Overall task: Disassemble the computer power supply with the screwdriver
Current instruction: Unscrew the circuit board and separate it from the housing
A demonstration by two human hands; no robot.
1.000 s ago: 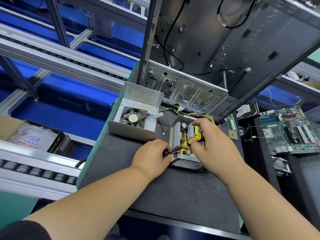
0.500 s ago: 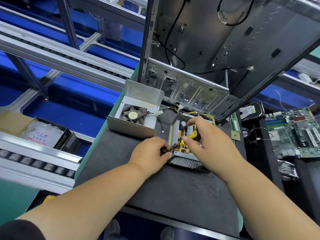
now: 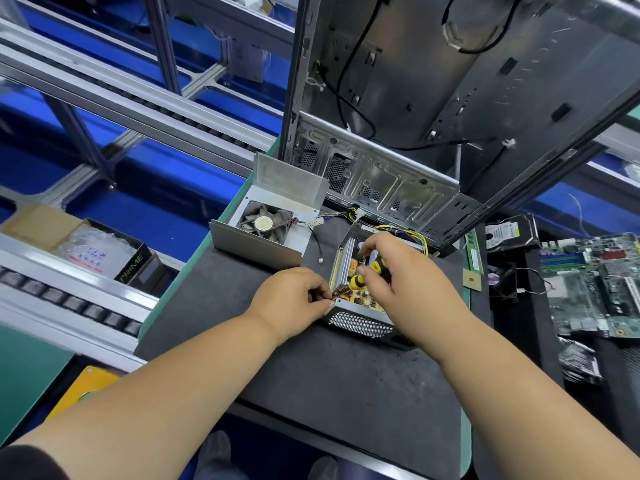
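While right hand [image 3: 408, 289] grips screwdriver [image 3: 360, 280] (yellow-black), left hand [image 3: 294, 294] pinches shaft.

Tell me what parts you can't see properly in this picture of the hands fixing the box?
All in the head view:
- Screwdriver: the right hand covers most of its handle, and the left hand hides its tip.
- The screw: hidden behind the left hand's fingers.
- Power supply: the circuit board is mostly covered by both hands.
- Computer case: cut off by the top edge.
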